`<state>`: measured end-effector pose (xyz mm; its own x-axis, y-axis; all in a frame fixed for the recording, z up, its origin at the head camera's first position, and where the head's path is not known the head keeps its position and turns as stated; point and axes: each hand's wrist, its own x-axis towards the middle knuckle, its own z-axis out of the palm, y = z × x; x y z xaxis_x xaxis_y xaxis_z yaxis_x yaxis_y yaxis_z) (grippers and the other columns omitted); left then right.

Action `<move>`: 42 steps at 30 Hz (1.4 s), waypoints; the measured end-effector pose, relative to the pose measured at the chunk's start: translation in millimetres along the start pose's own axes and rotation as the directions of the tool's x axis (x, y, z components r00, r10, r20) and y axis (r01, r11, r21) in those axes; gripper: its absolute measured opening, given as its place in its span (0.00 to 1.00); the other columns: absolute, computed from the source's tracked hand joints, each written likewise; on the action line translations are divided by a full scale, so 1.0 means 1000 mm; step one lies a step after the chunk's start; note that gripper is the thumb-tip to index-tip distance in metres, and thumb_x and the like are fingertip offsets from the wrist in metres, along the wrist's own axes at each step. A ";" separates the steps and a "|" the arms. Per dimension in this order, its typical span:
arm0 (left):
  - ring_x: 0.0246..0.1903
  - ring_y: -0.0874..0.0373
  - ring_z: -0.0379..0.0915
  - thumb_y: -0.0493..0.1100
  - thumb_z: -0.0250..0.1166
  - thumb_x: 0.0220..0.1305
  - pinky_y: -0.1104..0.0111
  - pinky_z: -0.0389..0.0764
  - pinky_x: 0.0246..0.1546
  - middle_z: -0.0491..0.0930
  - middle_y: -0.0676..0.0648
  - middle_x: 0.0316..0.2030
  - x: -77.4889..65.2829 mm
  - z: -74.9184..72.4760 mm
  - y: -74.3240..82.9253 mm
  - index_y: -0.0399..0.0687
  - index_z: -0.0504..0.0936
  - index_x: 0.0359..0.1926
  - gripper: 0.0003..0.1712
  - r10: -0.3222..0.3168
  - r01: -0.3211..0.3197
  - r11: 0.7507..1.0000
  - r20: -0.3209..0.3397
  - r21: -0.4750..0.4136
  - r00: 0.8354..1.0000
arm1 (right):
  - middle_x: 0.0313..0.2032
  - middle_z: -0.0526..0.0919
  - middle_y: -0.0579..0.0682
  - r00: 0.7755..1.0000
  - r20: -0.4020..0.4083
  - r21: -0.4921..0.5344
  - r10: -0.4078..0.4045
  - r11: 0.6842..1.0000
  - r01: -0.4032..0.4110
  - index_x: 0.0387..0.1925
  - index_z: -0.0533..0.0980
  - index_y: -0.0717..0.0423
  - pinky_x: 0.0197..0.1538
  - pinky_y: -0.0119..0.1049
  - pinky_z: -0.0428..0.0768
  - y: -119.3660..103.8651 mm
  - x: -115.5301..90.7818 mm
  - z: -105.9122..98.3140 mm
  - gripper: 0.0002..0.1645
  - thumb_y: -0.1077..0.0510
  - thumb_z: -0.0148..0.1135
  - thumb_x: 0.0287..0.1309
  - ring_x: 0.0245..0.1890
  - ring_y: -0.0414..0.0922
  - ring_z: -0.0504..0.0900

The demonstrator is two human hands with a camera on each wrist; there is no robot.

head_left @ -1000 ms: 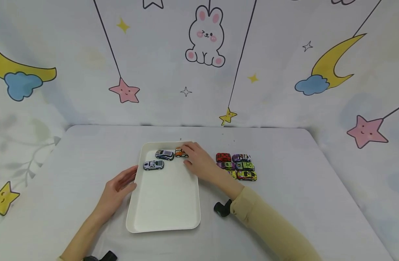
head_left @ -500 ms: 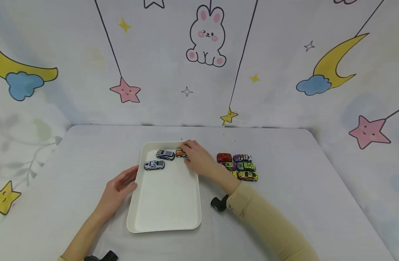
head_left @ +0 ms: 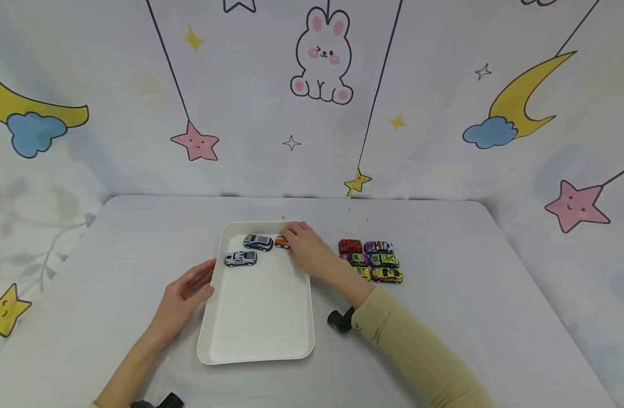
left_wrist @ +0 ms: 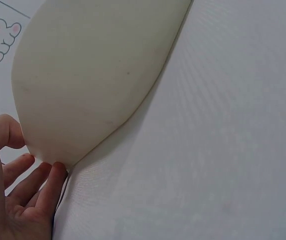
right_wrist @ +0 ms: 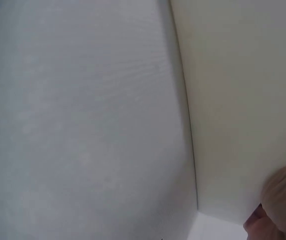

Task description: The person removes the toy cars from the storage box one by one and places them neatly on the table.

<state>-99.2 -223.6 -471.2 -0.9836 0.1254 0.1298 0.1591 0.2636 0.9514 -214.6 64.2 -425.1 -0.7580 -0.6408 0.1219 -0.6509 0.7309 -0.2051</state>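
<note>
A white tray (head_left: 258, 317) lies lengthwise before me. Fingertips of my left hand (head_left: 182, 300) touch its left side, spread loosely rather than wrapped round the edge; the left wrist view shows them against the tray wall. My right hand (head_left: 312, 252) reaches over the far right part of the tray, its curled fingers pinching an orange toy car (head_left: 282, 242) whose right end they cover. Just left of it stands a silver-and-dark toy car (head_left: 258, 242). A white-and-grey toy car (head_left: 240, 258) sits nearer, by the tray's left wall.
Right of the tray several toy cars stand in two columns, among them a red car (head_left: 350, 246), a purple-and-white car (head_left: 378, 247), a green car (head_left: 384, 260) and a yellow car (head_left: 387, 275). My right forearm partly hides the left column. A patterned cloth backdrop (head_left: 251, 113) rises behind the white table.
My right hand has shifted slightly and covers more of the orange toy car. The right forearm has moved a little left. My left hand and the tray stay put.
</note>
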 end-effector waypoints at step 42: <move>0.61 0.74 0.70 0.34 0.60 0.71 0.85 0.71 0.58 0.68 0.30 0.68 0.000 0.001 0.004 0.36 0.67 0.70 0.29 0.027 -0.027 1.000 -0.005 0.003 1.000 | 0.57 0.79 0.56 0.919 -0.369 0.131 -0.138 0.971 0.199 0.63 0.73 0.63 0.61 0.42 0.80 0.018 -0.039 -0.012 0.24 0.65 0.61 0.67 0.58 0.51 0.77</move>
<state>-98.5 -222.0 -467.8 -0.9794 0.1272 0.1566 0.1856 0.2632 0.9467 -196.8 105.2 -421.9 -0.6224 -0.6035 0.4984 -0.7772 0.5518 -0.3025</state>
